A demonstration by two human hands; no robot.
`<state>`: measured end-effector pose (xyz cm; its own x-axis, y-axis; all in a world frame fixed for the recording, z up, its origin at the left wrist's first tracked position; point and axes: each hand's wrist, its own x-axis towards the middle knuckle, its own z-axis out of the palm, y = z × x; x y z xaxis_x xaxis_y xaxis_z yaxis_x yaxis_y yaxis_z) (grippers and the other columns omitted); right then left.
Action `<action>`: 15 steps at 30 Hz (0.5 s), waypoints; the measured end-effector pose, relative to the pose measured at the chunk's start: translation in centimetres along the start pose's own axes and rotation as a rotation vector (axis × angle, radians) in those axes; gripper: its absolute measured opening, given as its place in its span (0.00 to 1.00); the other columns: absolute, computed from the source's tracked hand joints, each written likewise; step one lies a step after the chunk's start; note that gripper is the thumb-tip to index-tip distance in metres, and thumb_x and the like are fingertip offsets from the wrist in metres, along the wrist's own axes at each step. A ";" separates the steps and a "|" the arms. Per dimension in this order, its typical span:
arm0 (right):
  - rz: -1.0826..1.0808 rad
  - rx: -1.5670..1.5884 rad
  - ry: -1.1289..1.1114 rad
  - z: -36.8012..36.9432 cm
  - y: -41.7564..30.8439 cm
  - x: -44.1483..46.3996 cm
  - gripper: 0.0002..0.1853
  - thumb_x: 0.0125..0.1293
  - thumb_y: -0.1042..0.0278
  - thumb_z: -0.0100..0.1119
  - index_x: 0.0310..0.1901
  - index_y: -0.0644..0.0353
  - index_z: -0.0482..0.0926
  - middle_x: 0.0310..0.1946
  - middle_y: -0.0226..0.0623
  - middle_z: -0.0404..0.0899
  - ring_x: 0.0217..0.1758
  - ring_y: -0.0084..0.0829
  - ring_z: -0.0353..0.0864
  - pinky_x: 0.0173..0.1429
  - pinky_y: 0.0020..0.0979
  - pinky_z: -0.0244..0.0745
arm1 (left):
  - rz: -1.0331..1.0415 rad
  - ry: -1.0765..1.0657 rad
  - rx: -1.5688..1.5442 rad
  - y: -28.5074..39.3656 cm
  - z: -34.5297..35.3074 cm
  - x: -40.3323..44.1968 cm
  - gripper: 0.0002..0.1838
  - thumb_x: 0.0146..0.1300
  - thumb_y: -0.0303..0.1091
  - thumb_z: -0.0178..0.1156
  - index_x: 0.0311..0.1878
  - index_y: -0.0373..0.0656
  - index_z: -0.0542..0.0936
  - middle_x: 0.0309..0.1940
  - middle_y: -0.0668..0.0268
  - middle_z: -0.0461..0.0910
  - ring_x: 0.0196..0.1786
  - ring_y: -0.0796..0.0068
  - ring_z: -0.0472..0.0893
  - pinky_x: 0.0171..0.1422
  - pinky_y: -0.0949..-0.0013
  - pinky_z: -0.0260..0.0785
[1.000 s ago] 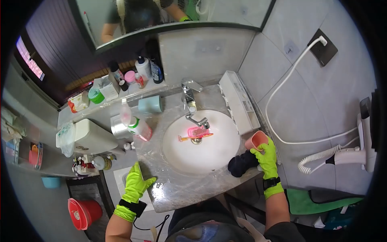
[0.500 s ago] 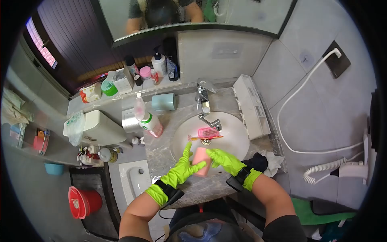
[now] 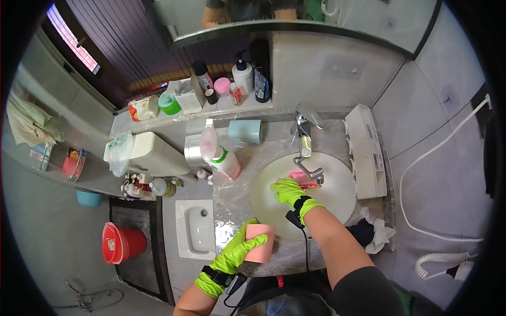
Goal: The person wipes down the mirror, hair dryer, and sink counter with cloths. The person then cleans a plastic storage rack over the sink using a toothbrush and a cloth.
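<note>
Both my hands wear bright green rubber gloves. My left hand [image 3: 241, 248] is wrapped round a pink cup [image 3: 260, 243], tilted above the counter's front edge. Down in the white sink [image 3: 337, 210], my right hand [image 3: 289, 193] has its fingers curled low over the basin; whatever lies in them is hidden by the glove. Just beyond it, touching or nearly so, is a pink brush or comb [image 3: 304, 179], with a slim red-orange handle [image 3: 314, 186] beside it. The chrome faucet [image 3: 304, 142] reaches over these things.
On the counter are a spray bottle [image 3: 224, 160], a light-blue cup [image 3: 245, 131] lying on its side, and a white rack [image 3: 365, 152]. Dark and white cloths [image 3: 380, 235] lie at the right. Bottles and jars line the ledge [image 3: 211, 112]. A red bucket [image 3: 124, 243] stands lower left.
My right hand has left the pink cup and reached into the sink, covering the left end of the items there. My left hand keeps the cup, now lower and nearer the counter's edge.
</note>
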<state>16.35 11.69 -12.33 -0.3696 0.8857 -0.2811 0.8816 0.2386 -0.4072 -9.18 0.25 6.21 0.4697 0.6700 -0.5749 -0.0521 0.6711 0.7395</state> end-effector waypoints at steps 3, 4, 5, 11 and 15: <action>-0.056 0.086 0.006 -0.6 -1.2 -0.5 0.22 0.62 0.59 0.61 0.56 0.58 0.83 0.54 0.51 0.83 0.57 0.54 0.79 0.65 0.50 0.71 | 0.002 -0.016 -0.004 0.1 0.2 -0.6 0.40 0.64 0.40 0.72 0.74 0.37 0.63 0.61 0.60 0.77 0.60 0.71 0.79 0.64 0.66 0.73; -0.069 0.115 0.016 -1.1 -1.5 -0.9 0.22 0.62 0.59 0.61 0.56 0.58 0.83 0.54 0.51 0.83 0.58 0.55 0.79 0.65 0.50 0.71 | 0.003 -0.023 0.004 0.1 0.2 -0.5 0.40 0.64 0.40 0.72 0.74 0.37 0.63 0.61 0.60 0.77 0.59 0.71 0.79 0.64 0.66 0.73; -0.109 0.126 0.142 -1.5 -2.0 -1.8 0.17 0.65 0.63 0.63 0.53 0.62 0.83 0.49 0.45 0.86 0.52 0.46 0.83 0.59 0.42 0.75 | 0.002 -0.032 -0.007 0.1 0.2 -0.3 0.41 0.64 0.38 0.73 0.74 0.37 0.63 0.60 0.60 0.77 0.59 0.70 0.79 0.63 0.65 0.74; 0.243 1.126 0.517 -7.1 -3.7 -12.8 0.07 0.66 0.75 0.66 0.45 0.62 0.84 0.34 0.26 0.82 0.39 0.18 0.78 0.45 0.24 0.74 | 0.022 -0.065 0.016 1.2 2.7 2.6 0.46 0.52 0.27 0.80 0.70 0.41 0.61 0.54 0.58 0.77 0.54 0.66 0.81 0.55 0.60 0.80; 0.337 1.198 0.989 -9.5 -2.4 -22.7 0.08 0.67 0.77 0.63 0.47 0.64 0.85 0.31 0.24 0.81 0.37 0.19 0.78 0.40 0.25 0.72 | 0.300 -0.039 0.227 -0.3 4.4 7.2 0.39 0.49 0.31 0.83 0.60 0.41 0.68 0.51 0.61 0.77 0.51 0.68 0.81 0.52 0.62 0.80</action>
<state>25.40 -5.20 3.30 0.5357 0.8435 -0.0393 -0.0274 -0.0291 -0.9992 -1.92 3.53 3.38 0.4968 0.8106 -0.3100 0.0016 0.3563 0.9344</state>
